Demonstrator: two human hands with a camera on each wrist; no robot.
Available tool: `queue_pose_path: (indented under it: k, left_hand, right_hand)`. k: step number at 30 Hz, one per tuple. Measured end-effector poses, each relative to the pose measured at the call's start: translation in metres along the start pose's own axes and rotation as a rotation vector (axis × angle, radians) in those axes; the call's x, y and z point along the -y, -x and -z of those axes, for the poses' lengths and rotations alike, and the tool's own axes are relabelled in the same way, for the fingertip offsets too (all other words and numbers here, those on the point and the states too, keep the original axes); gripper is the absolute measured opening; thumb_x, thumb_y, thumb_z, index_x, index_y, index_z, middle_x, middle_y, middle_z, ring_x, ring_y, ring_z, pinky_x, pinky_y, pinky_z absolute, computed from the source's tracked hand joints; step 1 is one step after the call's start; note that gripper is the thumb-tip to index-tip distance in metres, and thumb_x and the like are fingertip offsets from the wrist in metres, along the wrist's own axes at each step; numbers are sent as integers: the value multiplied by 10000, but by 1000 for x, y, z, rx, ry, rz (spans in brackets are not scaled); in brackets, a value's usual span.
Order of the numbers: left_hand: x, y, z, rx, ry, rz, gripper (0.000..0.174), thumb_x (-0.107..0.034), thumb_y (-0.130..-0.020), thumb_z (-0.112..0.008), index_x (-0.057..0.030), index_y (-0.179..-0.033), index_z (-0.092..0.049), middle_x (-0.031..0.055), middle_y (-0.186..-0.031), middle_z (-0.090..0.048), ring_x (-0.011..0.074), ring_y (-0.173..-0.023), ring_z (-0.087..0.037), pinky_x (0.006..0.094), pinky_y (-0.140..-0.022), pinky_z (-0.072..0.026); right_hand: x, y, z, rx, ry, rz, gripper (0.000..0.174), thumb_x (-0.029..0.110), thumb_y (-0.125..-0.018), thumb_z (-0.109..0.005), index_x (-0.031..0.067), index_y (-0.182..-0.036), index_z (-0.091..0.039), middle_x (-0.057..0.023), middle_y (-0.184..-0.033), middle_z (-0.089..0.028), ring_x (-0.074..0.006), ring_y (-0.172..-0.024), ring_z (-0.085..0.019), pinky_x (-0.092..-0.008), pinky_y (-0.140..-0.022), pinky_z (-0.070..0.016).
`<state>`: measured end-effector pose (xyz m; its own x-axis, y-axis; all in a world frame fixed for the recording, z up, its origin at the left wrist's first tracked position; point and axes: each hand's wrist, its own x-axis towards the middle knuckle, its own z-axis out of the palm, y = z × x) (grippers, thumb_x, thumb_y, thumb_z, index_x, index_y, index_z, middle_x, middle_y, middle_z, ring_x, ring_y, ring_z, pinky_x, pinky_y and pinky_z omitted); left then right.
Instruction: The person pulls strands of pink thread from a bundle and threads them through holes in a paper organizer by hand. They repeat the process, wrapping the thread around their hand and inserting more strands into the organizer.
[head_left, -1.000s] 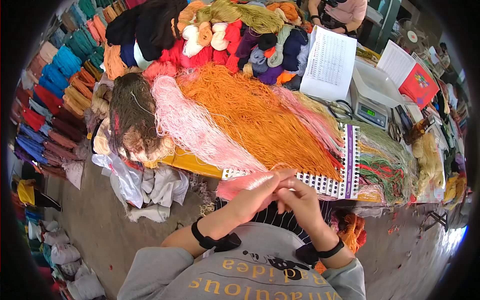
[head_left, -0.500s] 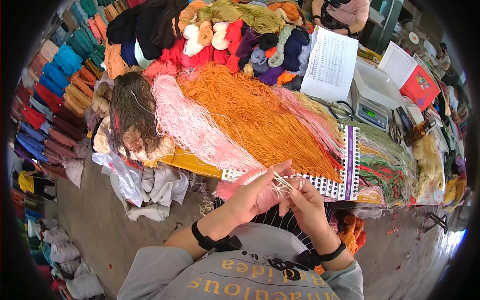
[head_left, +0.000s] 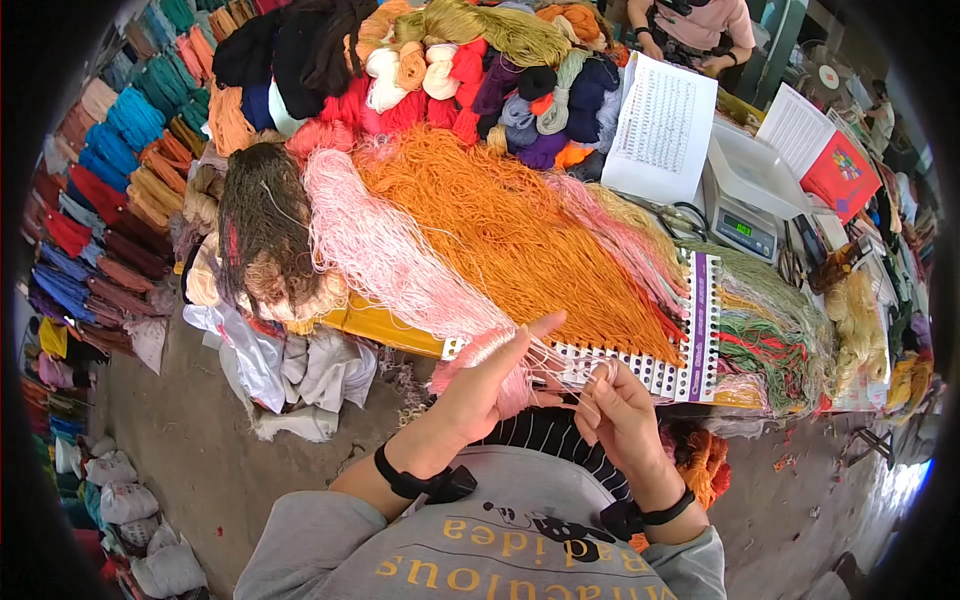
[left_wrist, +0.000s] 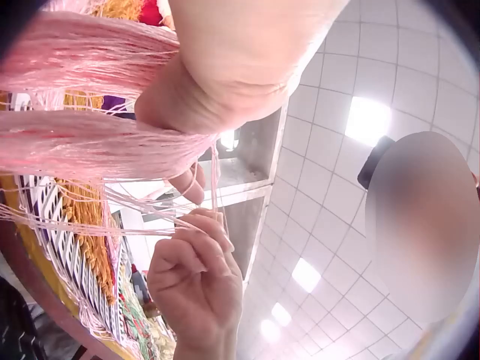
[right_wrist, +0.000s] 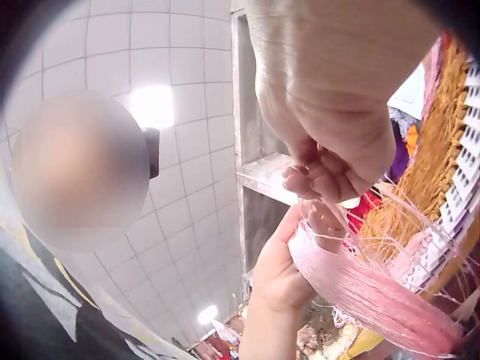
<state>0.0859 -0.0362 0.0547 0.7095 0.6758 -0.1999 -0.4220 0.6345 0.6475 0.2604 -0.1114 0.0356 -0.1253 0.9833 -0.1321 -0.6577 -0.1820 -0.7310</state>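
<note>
A skein of pink thread (head_left: pixel 488 352) hangs over my left hand (head_left: pixel 468 398), which holds it with the thumb raised. In the right wrist view the skein (right_wrist: pixel 367 294) drops from the left fingers toward the lower right. My right hand (head_left: pixel 618 405), a short way to the right, pinches a few loose pink strands between thumb and fingertips. Those strands (left_wrist: pixel 142 201) stretch between the two hands in the left wrist view. Beyond the hands, a long pale pink hank (head_left: pixel 385 245) lies beside a broad spread of orange thread (head_left: pixel 500 225) on the table.
White perforated cards with a purple strip (head_left: pixel 698 320) lie along the table's front edge. A digital scale (head_left: pixel 745 225), scissors (head_left: pixel 685 215) and a printed sheet (head_left: pixel 660 125) are at the right. Dark brown thread (head_left: pixel 262 225) hangs at the left. Another person (head_left: pixel 695 30) is across the table.
The hands, earlier close together, have drawn apart. Loose pink strands have come out from the skein and now span between them, pulled rightward by the right hand.
</note>
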Motion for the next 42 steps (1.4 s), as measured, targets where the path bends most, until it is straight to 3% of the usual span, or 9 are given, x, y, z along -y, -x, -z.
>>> queue_pose_path:
  k: [3, 5, 8, 33, 36, 39, 42]
  left_hand:
    - [-2, 1, -6, -67, -43, -2, 486, -330, -978, -357, -46, -1372, -350, 87, -1086, -587, 168, -960, -588, 344, -786, -536]
    - [-1, 1, -2, -48, -61, -10, 475, -324, -980, -352, -41, -1362, -372, 53, -951, -596, 113, -803, -575, 269, -688, -528]
    - [-2, 1, 2, -55, -91, -20, 468, -321, -979, -362, -34, -1346, -399, 23, -843, -575, 81, -670, -528, 229, -596, -491]
    - [-3, 1, 4, -81, -85, -13, 467, -350, -976, -359, -56, -1335, -419, 32, -797, -591, 83, -569, -525, 192, -493, -423]
    - [-3, 1, 3, -100, -57, 5, 466, -351, -974, -365, -58, -1332, -423, 33, -805, -592, 77, -562, -514, 194, -482, -415]
    - [-5, 2, 4, -75, -44, 13, 471, -354, -973, -369, -41, -1321, -429, 32, -818, -599, 71, -555, -501, 193, -468, -401]
    - [-1, 0, 11, -39, 0, 52, 452, -357, -975, -359, -13, -1228, -510, 48, -793, -610, 69, -541, -489, 194, -435, -375]
  right_hand:
    - [0, 0, 1, -2, 63, 17, 143, 180, -959, -455, 48, -909, -439, -47, -636, -470, -139, -521, -467, -243, -479, -389]
    - [1, 0, 0, 11, 89, 5, 160, 191, -959, -456, 45, -895, -441, -52, -632, -478, -139, -521, -472, -247, -482, -399]
    - [1, 1, 0, 13, 130, 10, 180, 203, -957, -461, 41, -881, -443, -53, -630, -485, -138, -521, -477, -246, -487, -408]
    - [-1, 6, -2, -26, 352, 89, 191, 206, -950, -481, 37, -877, -429, -52, -624, -490, -135, -496, -479, -243, -478, -421]
    - [0, 7, -2, -2, 354, 86, 165, 183, -966, -448, 41, -885, -428, -45, -643, -505, -101, -534, -475, -224, -487, -412]
    - [3, 7, -3, -27, 331, 32, 172, 189, -963, -458, 20, -933, -470, -29, -614, -495, -96, -521, -467, -215, -480, -392]
    - [13, 9, -4, 238, 355, -331, 236, 196, -940, -508, -24, -986, -579, -12, -581, -503, -90, -483, -467, -205, -471, -371]
